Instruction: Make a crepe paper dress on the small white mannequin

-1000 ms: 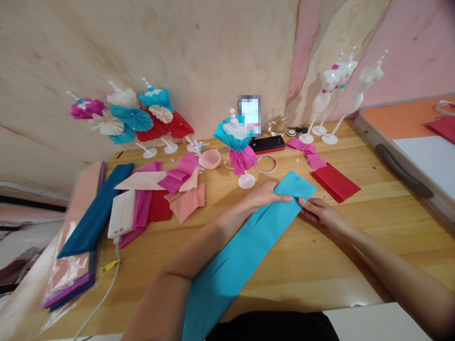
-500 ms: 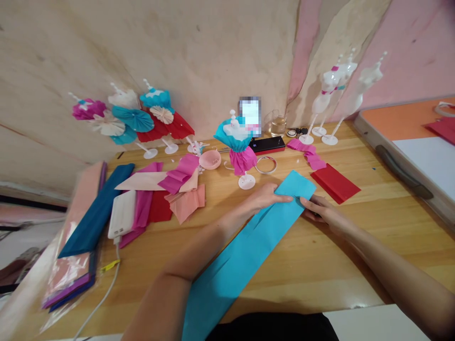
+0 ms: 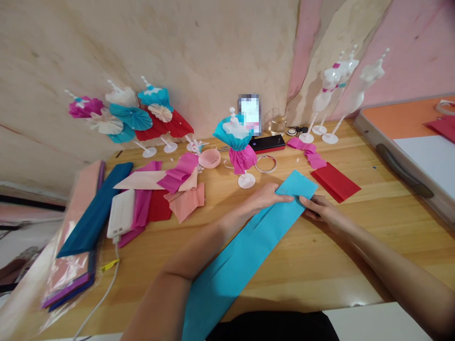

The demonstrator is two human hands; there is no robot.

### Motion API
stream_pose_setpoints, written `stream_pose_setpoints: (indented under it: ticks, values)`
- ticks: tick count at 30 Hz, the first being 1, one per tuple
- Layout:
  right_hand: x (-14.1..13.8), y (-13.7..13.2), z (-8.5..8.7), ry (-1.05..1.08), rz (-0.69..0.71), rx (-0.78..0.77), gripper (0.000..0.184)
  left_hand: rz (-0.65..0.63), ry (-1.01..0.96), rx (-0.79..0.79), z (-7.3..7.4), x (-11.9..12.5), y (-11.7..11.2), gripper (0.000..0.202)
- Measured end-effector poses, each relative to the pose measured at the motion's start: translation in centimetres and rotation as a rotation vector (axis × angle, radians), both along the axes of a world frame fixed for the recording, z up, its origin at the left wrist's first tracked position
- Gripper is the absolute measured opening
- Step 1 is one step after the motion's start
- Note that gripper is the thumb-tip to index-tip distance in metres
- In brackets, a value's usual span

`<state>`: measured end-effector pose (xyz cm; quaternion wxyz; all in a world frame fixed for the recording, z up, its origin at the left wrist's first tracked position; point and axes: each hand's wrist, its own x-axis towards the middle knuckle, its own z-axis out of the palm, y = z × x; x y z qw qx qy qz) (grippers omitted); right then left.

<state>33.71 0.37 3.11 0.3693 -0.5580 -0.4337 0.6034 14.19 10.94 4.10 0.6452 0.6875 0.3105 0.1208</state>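
The person's left hand (image 3: 265, 197) lies on a long strip of turquoise crepe paper (image 3: 249, 246), its fingers (image 3: 284, 199) stretched out flat and pressing down rather than gripping. The right hand (image 3: 318, 207) meets the strip's opposite edge, and its fingers (image 3: 307, 202) curl in against the paper; whether they pinch that edge cannot be told from this view. The strip lies on a wooden surface (image 3: 320, 255), running from just beyond the fingers of both hands down past the left forearm, with narrow pleats along its length.

Just right of the right fingers sits a folded red paper (image 3: 334, 183), and beyond it, farther from the fingers, lie pink crepe scraps (image 3: 307, 151). Ahead of the left fingers stands a small dress form (image 3: 236, 142) wearing turquoise and magenta paper, its white round base (image 3: 246, 180) near the fingertips. Beside it lie a thin ring (image 3: 266, 164) and a black power bank (image 3: 266, 143). Farther left of the fingers are a pink bowl (image 3: 209, 158), salmon crepe paper (image 3: 186, 202), magenta crepe paper (image 3: 142, 203), a white power bank (image 3: 121, 213) with a cable, and a dark blue paper roll (image 3: 94, 208). Well right of the fingers, two white dress forms (image 3: 341, 90) stand on the surface near the wall.
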Motion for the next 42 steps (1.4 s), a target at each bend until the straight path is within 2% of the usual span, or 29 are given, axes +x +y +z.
stream_pose_setpoints:
  ticks: [9, 13, 16, 22, 29, 34, 42]
  values:
    - [0.4, 0.0, -1.4, -0.078, -0.013, 0.015, 0.05, 0.011, 0.022, -0.026, 0.1, -0.1, -0.1, 0.046]
    - [0.4, -0.1, -0.6, -0.048, 0.045, 0.032, 0.046, 0.0, 0.028, -0.008, 0.4, -0.2, -0.1, 0.043]
    - [0.3, -0.1, 0.2, -0.032, 0.068, 0.027, 0.044, -0.012, 0.057, -0.02, 0.1, 0.1, -0.2, 0.042]
    - [0.0, -0.1, 0.3, -0.013, 0.029, -0.01, 0.043, -0.009, 0.09, -0.013, -0.9, 0.5, -0.6, 0.043]
    - [-0.3, -0.2, 0.5, 0.019, 0.026, -0.011, 0.044, -0.025, 0.028, -0.072, -1.1, 0.5, -0.5, 0.041]
    - [-0.9, -0.2, 1.1, 0.049, -0.028, -0.049, 0.048, -0.039, 0.02, -0.129, -1.4, 0.5, -0.4, 0.042]
    - [-0.4, 0.1, 0.3, 0.019, -0.092, -0.011, 0.045, -0.047, 0.027, -0.143, -0.4, 0.2, -0.4, 0.051]
